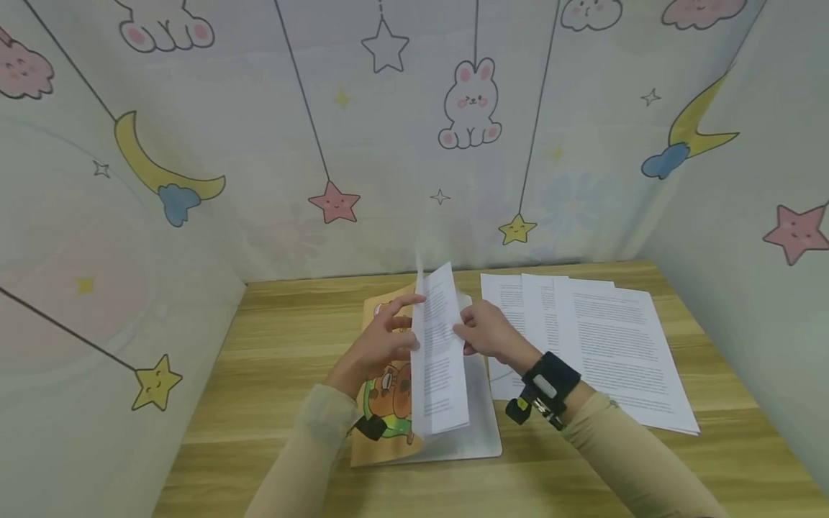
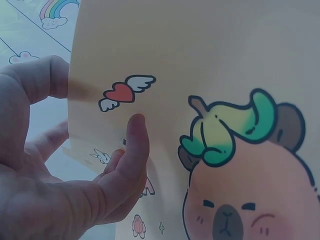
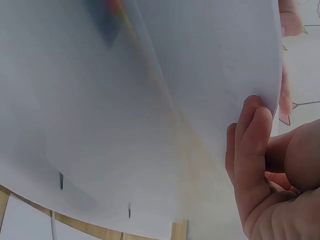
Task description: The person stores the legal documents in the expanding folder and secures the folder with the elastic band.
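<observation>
Orange cover (image 1: 388, 392) of a folder (image 1: 482, 414), spread on the wooden table (image 1: 278, 345), its pale panel to the right. Left hand (image 1: 382, 338) comes in low from the left, over the cover, wrist raised; in the left wrist view the thumb lies across the cover's printed face, with other fingers passing behind the edge, so fingers narrow on that edge. Right hand (image 1: 488, 331) reaches in from the right, forearm slanting, knuckles bent; thumb and curled fingers pinch the right edge of the printed paper (image 1: 440, 345). Paper stands tilted above the folder, between the two hands, left fingertips just beside or touching its left margin; cannot tell which. Count: one folder, two hands, one held bundle, lower edge layered, number of leaves unclear. Right of the folder, three overlapping printed sheets (image 1: 622, 352) show on the table; cannot tell how many lie beneath. Cover drawings in the left wrist view: one winged heart (image 2: 120, 93), one large animal (image 2: 245, 185) wearing a green-and-yellow peel. One black band (image 1: 553, 381) on the right wrist.
</observation>
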`<move>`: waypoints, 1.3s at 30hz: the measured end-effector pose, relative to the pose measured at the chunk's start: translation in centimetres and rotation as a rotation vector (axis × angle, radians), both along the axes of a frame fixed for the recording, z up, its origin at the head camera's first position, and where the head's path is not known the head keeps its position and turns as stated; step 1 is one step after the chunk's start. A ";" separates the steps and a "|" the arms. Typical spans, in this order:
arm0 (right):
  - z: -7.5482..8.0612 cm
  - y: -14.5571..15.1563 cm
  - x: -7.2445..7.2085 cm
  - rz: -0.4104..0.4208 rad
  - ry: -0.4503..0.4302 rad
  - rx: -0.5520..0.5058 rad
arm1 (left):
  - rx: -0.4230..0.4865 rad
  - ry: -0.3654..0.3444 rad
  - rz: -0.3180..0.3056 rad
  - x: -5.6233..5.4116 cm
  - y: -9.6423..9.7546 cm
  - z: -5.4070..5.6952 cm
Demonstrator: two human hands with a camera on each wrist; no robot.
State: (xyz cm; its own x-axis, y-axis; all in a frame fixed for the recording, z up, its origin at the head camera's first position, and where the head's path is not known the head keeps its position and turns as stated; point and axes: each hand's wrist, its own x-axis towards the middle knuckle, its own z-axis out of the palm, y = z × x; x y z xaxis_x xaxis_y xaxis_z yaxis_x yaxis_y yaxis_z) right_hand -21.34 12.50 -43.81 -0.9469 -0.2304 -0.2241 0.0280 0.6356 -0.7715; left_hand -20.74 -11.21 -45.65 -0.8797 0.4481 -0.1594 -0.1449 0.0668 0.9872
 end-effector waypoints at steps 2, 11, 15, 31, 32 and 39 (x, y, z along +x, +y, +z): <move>-0.1 -0.2 0.0 -0.003 0.005 0.005 | -0.002 0.005 -0.001 0.0 0.0 0.0; -0.5 -1.2 0.0 -0.021 0.005 0.018 | 0.010 -0.002 0.004 0.0 0.1 0.1; -0.7 -1.4 0.0 -0.022 0.009 0.033 | 0.012 0.002 0.004 0.0 0.1 0.0; -1.1 -0.9 -0.3 -0.020 0.021 0.032 | -0.003 0.003 0.014 -0.1 0.1 -0.2; -1.2 -1.0 -0.3 -0.020 0.017 0.026 | -0.001 0.002 0.013 -0.1 0.1 -0.2; -1.4 -1.0 -0.3 -0.008 0.015 0.013 | 0.017 0.012 0.014 0.0 0.3 0.0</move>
State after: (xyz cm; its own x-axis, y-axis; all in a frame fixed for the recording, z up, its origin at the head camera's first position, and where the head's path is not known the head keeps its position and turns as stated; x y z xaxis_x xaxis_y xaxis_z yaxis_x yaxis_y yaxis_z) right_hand -21.59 11.50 -45.24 -0.9521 -0.2197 -0.2125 0.0215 0.6453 -0.7636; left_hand -20.77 -10.92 -45.69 -0.8878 0.4379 -0.1416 -0.1341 0.0480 0.9898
